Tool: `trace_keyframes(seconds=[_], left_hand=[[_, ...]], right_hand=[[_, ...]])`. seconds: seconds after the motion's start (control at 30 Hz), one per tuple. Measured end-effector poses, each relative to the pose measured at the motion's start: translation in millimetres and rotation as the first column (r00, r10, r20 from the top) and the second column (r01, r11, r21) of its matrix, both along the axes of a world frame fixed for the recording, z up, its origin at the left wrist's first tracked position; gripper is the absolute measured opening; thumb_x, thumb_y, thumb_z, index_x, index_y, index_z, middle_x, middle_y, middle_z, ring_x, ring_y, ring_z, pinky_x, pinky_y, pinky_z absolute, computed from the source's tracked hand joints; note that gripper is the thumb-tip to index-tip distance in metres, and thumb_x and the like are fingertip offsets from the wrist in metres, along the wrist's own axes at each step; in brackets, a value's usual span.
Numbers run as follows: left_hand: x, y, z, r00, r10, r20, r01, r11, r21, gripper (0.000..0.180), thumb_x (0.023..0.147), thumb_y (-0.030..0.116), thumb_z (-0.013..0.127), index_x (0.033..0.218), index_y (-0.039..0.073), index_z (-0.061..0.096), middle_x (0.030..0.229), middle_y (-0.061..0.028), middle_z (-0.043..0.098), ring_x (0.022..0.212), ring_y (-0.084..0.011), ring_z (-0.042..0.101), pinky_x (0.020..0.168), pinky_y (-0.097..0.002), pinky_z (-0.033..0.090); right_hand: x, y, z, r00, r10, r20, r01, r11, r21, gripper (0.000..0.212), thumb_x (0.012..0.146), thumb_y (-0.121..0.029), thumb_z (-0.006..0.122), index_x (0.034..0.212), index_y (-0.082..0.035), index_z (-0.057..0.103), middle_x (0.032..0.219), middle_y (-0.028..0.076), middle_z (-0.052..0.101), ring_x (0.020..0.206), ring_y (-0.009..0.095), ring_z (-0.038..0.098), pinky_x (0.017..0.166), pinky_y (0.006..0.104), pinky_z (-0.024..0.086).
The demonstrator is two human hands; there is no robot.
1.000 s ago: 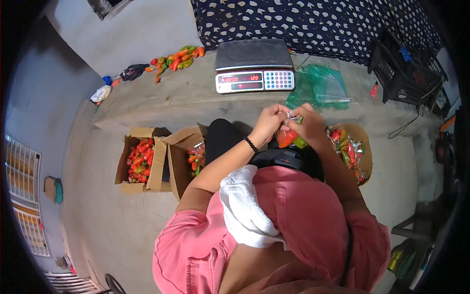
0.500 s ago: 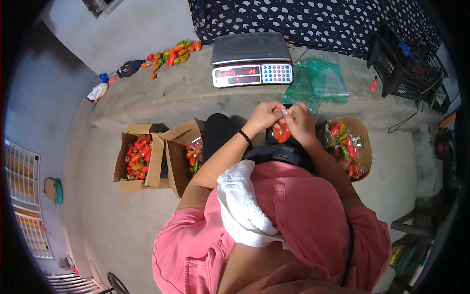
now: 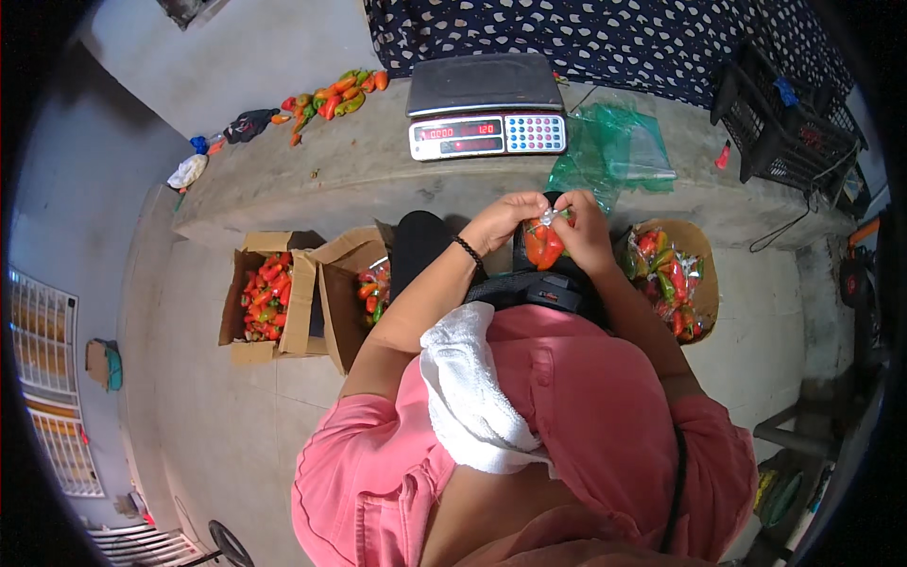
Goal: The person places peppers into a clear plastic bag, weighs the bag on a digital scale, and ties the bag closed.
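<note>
While a small clear bag of red peppers (image 3: 542, 244) is held at chest height, just before the concrete ledge (image 3: 359, 180), its twisted top is pinched by both the left hand (image 3: 499, 223) and right hand (image 3: 584, 231), each grip closed on it. Behind, 1 scale (image 3: 487, 115) is set on the ledge.

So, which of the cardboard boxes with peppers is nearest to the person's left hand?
The box with packed peppers, right beside the left forearm and nearest the left hand. The other open box stands further left, beyond it.
</note>
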State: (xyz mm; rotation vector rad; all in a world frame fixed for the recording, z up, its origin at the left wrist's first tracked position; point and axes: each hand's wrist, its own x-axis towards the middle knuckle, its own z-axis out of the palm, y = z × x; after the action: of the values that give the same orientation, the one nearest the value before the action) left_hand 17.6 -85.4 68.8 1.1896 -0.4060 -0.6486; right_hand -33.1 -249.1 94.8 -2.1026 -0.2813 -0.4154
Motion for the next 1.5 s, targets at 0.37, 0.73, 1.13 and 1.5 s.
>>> trace_keyframes(seconds=[0.37,0.73,1.13,1.5], left_hand=[[-11.0,-12.2,-1.8,0.988,0.108,-0.109,-0.118,0.989,-0.094,0.013,0.088,0.018,0.052,0.083,0.006,0.056,0.078,0.0000,0.057,0.074,-0.0081,0.052,0.070,-0.0221,0.041],[-25.1,-29.9,4.7,0.945,0.275,-0.178,-0.295,0.950,-0.101,0.014,0.089,0.018,0.050,0.088,0.005,0.055,0.080,-0.0031,0.058,0.073,-0.0106,0.056,0.070,-0.0243,0.046],[-25.8,-32.4,10.4,0.887,0.315,-0.338,-0.368,0.924,-0.104,0.015,0.086,0.020,0.055,0.083,0.006,0.056,0.077,-0.0025,0.057,0.069,-0.0116,0.055,0.066,-0.0252,0.045],[-32.7,-37.1,11.6,0.849,0.434,-0.302,-0.481,0.871,-0.099,0.019,0.085,0.015,0.056,0.069,0.006,0.051,0.064,-0.0007,0.050,0.056,-0.0087,0.045,0.055,-0.0231,0.039]], right_hand=[[2.4,0.6,-6.5,0.991,0.020,0.133,-0.001,0.990,-0.142,0.013,0.072,-0.012,0.057,0.081,-0.006,0.051,0.088,0.012,0.050,0.072,0.029,0.055,0.063,0.0379,0.044],[8.4,-10.2,-6.1,0.992,-0.019,0.124,0.038,0.987,-0.154,0.012,0.077,-0.015,0.052,0.083,-0.005,0.052,0.092,0.013,0.051,0.082,0.033,0.053,0.070,0.0402,0.044],[8.3,-6.7,-13.4,0.960,-0.066,0.272,0.114,0.979,-0.166,0.013,0.073,-0.014,0.059,0.082,-0.006,0.054,0.092,0.014,0.050,0.086,0.033,0.052,0.069,0.0410,0.043],[7.8,-3.7,-23.0,0.997,-0.045,0.059,0.042,0.998,0.056,0.016,0.070,-0.014,0.065,0.079,-0.005,0.056,0.090,0.013,0.049,0.081,0.027,0.052,0.071,0.0351,0.043]])
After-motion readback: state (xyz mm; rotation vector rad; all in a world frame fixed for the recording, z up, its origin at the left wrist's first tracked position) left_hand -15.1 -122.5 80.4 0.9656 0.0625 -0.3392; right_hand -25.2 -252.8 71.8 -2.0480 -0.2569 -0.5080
